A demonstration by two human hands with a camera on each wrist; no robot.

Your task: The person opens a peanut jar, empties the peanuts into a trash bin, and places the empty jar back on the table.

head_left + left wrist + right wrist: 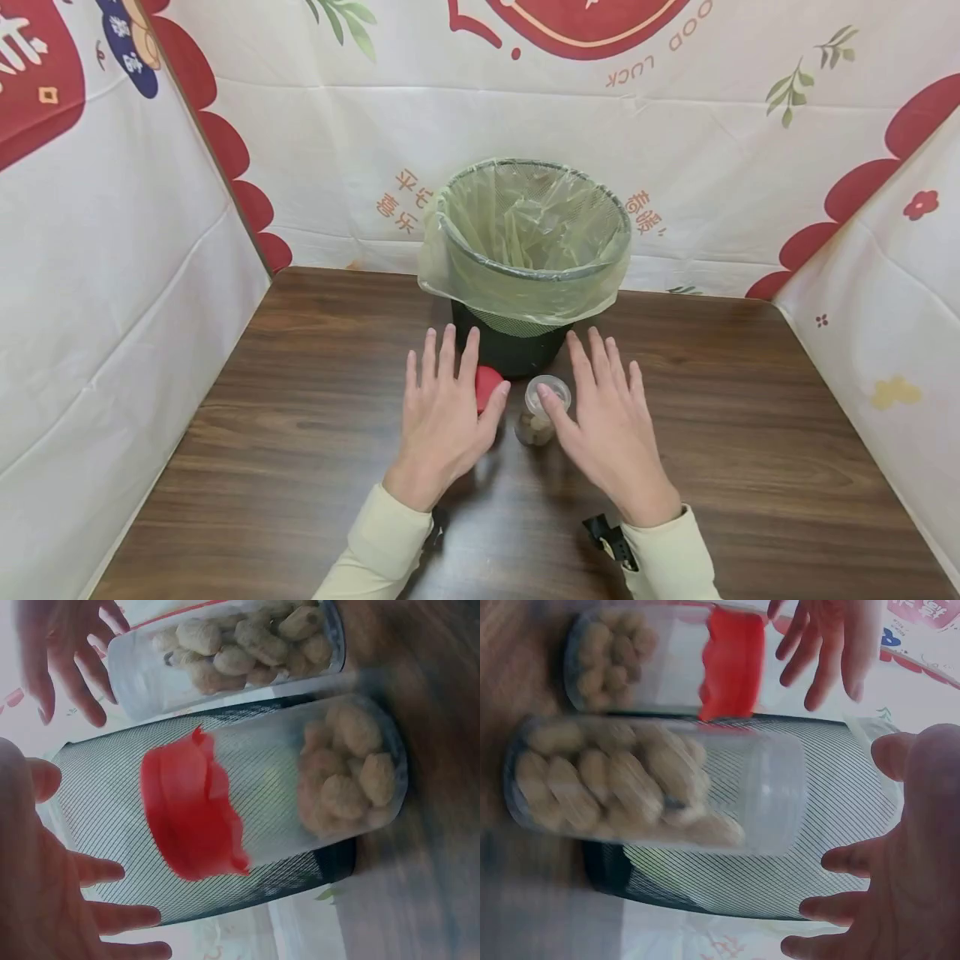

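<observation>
Two clear jars of nuts stand side by side on the wooden table. One jar [274, 787] has a red lid [487, 388] and is part-filled with brown nuts. The other jar [622, 784], under a clear lid [545, 393], holds what look like unshelled peanuts, filled higher. My left hand [442, 425] hovers by the red-lidded jar with fingers extended, partly covering it in the head view. Beside the clear-lidded jar is my right hand [618, 442], fingers spread, its thumb overlapping that lid in the head view. Neither hand grips anything.
Right behind the jars stands a dark mesh waste bin [510, 350], lined with a pale yellow-green plastic bag [525, 296] folded over its rim. Printed white cloth [337, 167] hangs along the back and both sides of the table [300, 400].
</observation>
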